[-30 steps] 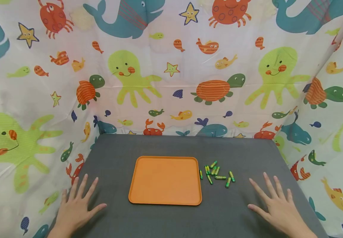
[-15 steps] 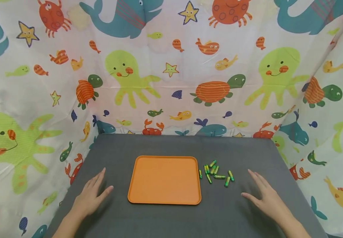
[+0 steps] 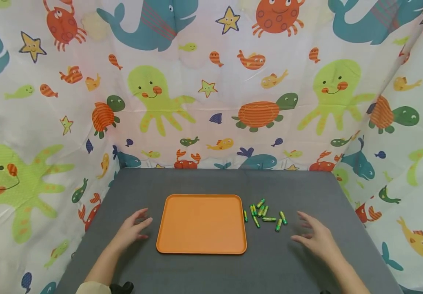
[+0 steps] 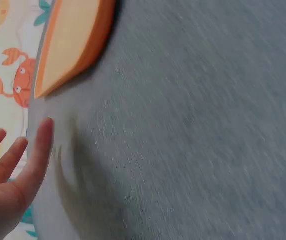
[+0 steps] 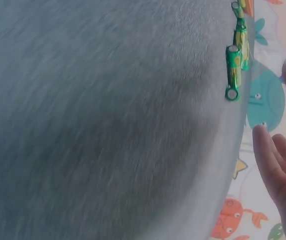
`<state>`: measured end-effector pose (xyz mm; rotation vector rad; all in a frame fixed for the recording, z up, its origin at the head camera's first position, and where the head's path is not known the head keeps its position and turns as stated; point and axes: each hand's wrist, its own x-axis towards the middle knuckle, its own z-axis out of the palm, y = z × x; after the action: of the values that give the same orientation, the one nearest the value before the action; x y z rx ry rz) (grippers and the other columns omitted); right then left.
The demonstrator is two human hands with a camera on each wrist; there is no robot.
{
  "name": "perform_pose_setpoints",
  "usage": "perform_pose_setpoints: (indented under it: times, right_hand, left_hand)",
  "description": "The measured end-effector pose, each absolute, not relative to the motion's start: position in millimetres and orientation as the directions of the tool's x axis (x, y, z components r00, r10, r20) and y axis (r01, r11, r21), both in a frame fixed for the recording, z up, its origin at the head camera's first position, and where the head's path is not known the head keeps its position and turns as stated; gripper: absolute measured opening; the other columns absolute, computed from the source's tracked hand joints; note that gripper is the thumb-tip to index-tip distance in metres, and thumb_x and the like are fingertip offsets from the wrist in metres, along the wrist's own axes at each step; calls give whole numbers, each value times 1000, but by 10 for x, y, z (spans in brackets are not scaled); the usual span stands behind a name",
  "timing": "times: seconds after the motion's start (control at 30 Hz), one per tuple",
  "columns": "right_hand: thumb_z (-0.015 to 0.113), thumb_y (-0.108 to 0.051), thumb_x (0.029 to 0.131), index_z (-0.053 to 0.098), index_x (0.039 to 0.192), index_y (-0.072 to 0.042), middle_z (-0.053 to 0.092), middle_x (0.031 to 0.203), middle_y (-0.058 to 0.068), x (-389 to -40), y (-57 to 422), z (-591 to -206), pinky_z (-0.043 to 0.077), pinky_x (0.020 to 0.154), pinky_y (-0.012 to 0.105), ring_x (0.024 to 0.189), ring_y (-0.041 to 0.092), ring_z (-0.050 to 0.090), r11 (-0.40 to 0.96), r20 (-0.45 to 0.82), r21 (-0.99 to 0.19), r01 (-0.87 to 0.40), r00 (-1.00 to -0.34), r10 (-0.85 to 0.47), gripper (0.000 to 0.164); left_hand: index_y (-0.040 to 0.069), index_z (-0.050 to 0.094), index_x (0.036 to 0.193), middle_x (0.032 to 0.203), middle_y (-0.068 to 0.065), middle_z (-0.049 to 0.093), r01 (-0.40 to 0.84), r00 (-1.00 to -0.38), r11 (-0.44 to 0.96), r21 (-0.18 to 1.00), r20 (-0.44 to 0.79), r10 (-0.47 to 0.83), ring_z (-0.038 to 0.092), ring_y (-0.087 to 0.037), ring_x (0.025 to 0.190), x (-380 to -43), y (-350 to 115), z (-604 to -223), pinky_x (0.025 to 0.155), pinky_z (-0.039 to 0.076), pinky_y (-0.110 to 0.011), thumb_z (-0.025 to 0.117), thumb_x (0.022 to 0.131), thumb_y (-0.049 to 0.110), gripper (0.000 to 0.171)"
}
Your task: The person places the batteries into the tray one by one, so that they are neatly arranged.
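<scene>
An orange rectangular tray point(image 3: 201, 224) lies flat near the middle of the grey table. Just off its right edge several green and yellow batteries point(image 3: 269, 219) lie scattered, some side by side. My left hand point(image 3: 133, 228) hovers left of the tray, apart from it, fingers loosely bent and holding nothing. To the right of the batteries my right hand point(image 3: 315, 237) hovers above the table, its fingers relaxed and touching nothing. In the left wrist view the tray's corner point(image 4: 73, 45) shows beyond the fingers. The right wrist view shows batteries point(image 5: 233, 72) at the upper right.
The grey table point(image 3: 196, 273) narrows toward the back. A white curtain point(image 3: 211, 122) printed with sea animals rises behind the table and along both sides.
Both hands have moved inward, the left toward the tray and the right toward the batteries. Their spread fingers have drawn together and bent. The tray and batteries stay in place.
</scene>
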<state>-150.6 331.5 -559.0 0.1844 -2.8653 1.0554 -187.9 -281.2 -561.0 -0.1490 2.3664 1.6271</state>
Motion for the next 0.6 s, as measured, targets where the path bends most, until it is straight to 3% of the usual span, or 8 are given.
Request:
perform_pose_setpoints:
  times: [0.17,0.43,0.6]
  right_hand:
    - [90,-17,74,48,147,-5,60,132,28,-1563,3243,-5671,59,75,38,111,42,67,720,86,-687,-94,-995,-48,84]
    - [91,-23,73,46,148,-4,59,134,28,-1657,3172,-5869,58,79,42,113,41,66,701,21,-714,-8,-1000,9,89]
    - [92,-26,71,46,149,-6,59,135,25,-1732,3150,-5977,58,76,40,112,38,67,686,-24,-726,38,-999,30,92]
  left_hand:
    - [7,32,157,151,-27,39,-260,-941,378,888,-321,107,53,-41,127,-1962,-2711,-5723,80,59,-46,66,99,25,69]
    - [5,35,156,144,-24,50,-262,-938,389,883,-328,114,63,-32,116,-2071,-2657,-5894,82,58,-43,68,96,13,68]
    - [3,35,156,143,-20,52,-238,-932,411,880,-326,157,60,-26,108,-2136,-2644,-5930,83,58,-39,73,89,5,78]
